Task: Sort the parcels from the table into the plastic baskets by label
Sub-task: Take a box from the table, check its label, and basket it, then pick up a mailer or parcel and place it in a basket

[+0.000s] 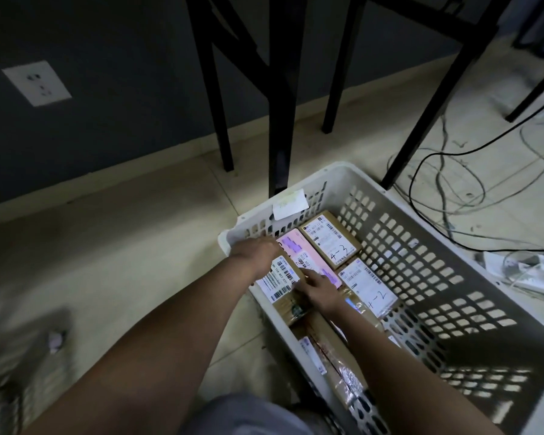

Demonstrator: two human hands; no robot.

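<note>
A white plastic basket [427, 233] stands on the floor with several brown cardboard parcels inside. My left hand [258, 252] grips the far left edge of a parcel with a barcode label [280, 282] at the basket's left wall. My right hand [319, 287] rests on that parcel's right edge, fingers pointing at the pink-labelled parcel [305, 249] beside it. Two more parcels show handwritten marks: "4-3" [333, 238] and "4-2" [369, 287]. Another long parcel [333, 350] lies nearer me, partly hidden under my right forearm.
A small white tag [289, 204] hangs on the basket's far rim. Black table legs [280, 120] stand just behind the basket. Loose cables [453, 183] and a power strip [528, 271] lie on the tiled floor at right. Another basket's edge [0, 412] shows at bottom left.
</note>
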